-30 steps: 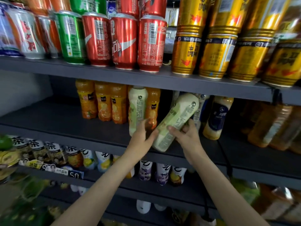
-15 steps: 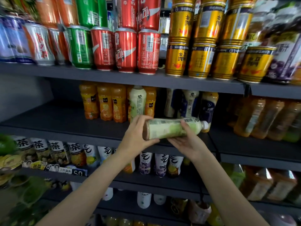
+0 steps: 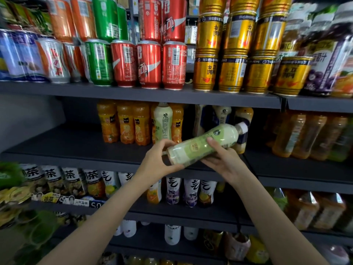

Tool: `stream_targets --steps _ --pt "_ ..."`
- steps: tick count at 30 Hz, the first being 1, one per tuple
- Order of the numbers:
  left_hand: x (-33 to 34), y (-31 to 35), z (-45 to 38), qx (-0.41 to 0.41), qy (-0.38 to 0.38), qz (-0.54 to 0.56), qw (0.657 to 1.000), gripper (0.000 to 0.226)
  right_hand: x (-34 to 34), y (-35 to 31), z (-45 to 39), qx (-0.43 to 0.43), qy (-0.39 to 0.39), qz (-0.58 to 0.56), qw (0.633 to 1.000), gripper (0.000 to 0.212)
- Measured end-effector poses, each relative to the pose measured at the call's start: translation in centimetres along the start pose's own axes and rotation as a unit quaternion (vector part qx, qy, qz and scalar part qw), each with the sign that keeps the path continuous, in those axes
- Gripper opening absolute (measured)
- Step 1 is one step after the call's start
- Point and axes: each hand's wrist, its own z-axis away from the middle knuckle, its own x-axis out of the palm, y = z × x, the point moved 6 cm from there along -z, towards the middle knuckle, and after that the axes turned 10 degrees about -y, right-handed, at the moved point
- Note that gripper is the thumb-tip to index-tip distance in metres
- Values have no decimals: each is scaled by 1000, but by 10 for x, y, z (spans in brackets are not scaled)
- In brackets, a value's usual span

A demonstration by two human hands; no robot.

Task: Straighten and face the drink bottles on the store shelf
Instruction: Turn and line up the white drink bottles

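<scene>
1. Both hands grip the pale green bottle (image 3: 204, 145): left hand (image 3: 159, 161) curled round its base, right hand (image 3: 222, 163) cradling its middle.
2. It lies tilted, off the middle shelf (image 3: 76, 148).
3. Mid-straightening; next, stand it upright, label forward, likely beside its matching bottle (image 3: 163, 121).

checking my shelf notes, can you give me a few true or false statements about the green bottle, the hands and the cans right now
1. Both hands hold the pale green bottle. True: the left hand grips its base end, the right hand its middle.
2. The held bottle stands upright on the shelf. False: it is off the middle shelf, tilted almost on its side, white cap up and to the right.
3. A second pale green bottle stands among the orange bottles. True.
4. The red cans sit on the shelf below the hands. False: they are on the top shelf, above the hands.
5. The gold cans stand left of the red cans. False: they stand to their right.
</scene>
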Motion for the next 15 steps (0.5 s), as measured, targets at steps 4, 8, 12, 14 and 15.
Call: stream_targets --steps 4,8,12,14,15 --pt "2 21 8 157 75 -185 967 61 -1 12 0 29 9 -49 998 28" --pt "4 18 9 204 105 -238 944 65 1 13 -2 2 -19 -83 996 32" --pt "8 6 5 187 90 -210 955 62 0 4 -6 -41 -49 -17 998 57" --pt "9 1 2 187 84 -208 956 62 -2 1 -9 -54 -51 15 997 62" --pt "10 0 0 191 83 -211 955 63 -5 1 -10 -59 -53 22 997 63"
